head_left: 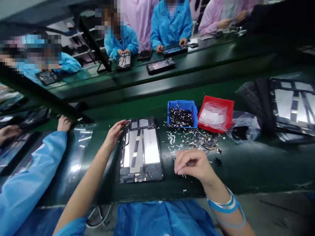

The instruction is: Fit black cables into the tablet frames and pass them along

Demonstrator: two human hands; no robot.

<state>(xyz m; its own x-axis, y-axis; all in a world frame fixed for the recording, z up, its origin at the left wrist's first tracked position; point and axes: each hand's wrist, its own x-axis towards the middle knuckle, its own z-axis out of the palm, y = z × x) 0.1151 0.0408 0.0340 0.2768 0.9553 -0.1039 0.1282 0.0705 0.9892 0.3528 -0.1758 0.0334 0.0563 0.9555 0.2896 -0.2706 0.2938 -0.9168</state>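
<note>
An opened tablet [151, 147] with its silvery battery cells and dark ribbon strips exposed lies flat on the green bench in front of me. At its upper left corner, my left hand [114, 135] touches the edge with fingers stretched out. To the right of the tablet, my right hand [193, 164] hovers over the bench, thumb and fingertips pinched together. Whatever sits in that pinch is too small or hidden to name. Just beyond this hand, small white strips [172, 138] and a heap of small cable parts [205, 142] are scattered.
A blue bin [195, 116] holds many small black parts. Beside it stand a red bin [230, 114] with clear plastic and a plastic bag [246, 127]. More tablets [292, 108] are stacked at right. A co-worker's sleeve [36, 167] reaches in at left; other people work across the bench.
</note>
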